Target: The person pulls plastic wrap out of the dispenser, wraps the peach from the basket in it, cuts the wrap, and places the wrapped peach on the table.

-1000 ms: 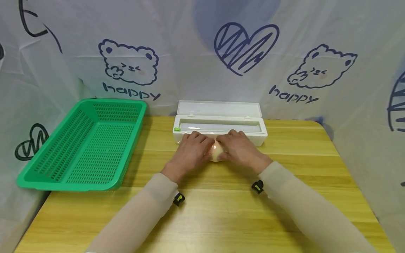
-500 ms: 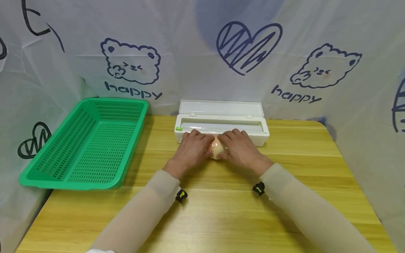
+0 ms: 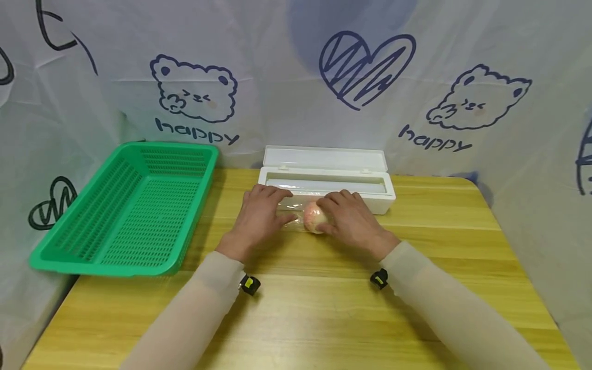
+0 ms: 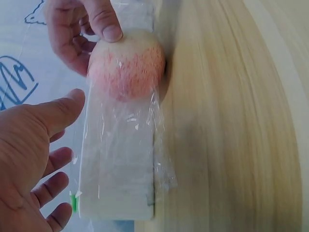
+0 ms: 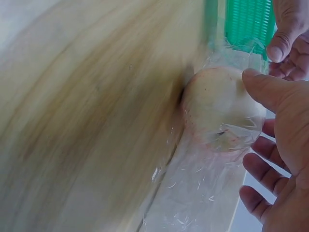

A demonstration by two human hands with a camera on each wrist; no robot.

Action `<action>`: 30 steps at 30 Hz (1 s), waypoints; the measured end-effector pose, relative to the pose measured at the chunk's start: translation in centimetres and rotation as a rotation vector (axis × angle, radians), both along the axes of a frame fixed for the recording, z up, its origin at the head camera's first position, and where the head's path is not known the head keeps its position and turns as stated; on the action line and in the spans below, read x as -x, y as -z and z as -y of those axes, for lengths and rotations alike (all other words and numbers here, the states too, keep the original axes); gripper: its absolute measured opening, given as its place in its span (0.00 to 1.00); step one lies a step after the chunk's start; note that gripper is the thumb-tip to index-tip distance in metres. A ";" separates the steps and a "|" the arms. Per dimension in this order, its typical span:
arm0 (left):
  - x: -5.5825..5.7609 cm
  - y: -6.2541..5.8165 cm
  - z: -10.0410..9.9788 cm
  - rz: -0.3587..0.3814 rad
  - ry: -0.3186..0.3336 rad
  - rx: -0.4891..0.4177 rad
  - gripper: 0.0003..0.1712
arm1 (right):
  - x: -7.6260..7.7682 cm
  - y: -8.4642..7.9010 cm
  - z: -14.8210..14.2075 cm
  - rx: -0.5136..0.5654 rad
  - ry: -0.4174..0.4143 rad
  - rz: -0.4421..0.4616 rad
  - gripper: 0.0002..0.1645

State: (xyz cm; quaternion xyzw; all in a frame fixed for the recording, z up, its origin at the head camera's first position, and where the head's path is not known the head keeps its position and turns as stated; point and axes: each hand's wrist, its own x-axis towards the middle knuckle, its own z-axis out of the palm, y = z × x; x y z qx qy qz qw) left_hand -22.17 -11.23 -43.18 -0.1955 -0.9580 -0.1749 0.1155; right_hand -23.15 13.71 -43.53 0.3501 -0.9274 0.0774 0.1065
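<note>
A pinkish, cream-coloured peach (image 3: pixel 313 218) lies against the front of a white cling film dispenser (image 3: pixel 380 204), its lid tipped back. Clear cling film (image 4: pixel 125 145) covers the peach and spreads out on both sides of it. My right hand (image 3: pixel 349 218) holds the peach, thumb on the near side and fingers on the far side. To the left of the peach, my left hand (image 3: pixel 259 216) is apart from it, thumb and fingers spread over the loose film. Whether the left fingertips touch the film I cannot tell. A green slider (image 4: pixel 74 202) shows at the dispenser's left end.
A green plastic basket (image 3: pixel 99 270) with slotted sides stands on the left of the wooden table (image 3: pixel 305 318). Behind the dispenser hangs a white cloth (image 3: pixel 277 103) with bear and heart drawings.
My left hand has let go of the peach and moved left, uncovering the film on that side. The right hand stays on the peach.
</note>
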 end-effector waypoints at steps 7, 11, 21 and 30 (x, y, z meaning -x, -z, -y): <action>0.3 0.3 1.1 0.032 -0.047 -0.074 0.26 | 0.0 -0.1 -0.1 0.007 -0.024 -0.023 0.34; 0.4 0.6 1.6 0.033 -0.072 -0.139 0.26 | 0.0 -0.1 -0.1 0.009 -0.011 -0.012 0.34; 1.3 1.1 2.5 0.090 -0.283 -0.378 0.36 | 0.3 -0.1 0.3 0.042 -0.028 -0.001 0.31; 2.8 1.1 3.1 0.242 -0.305 -0.438 0.43 | 1.4 -0.8 1.7 0.093 -0.085 -0.033 0.30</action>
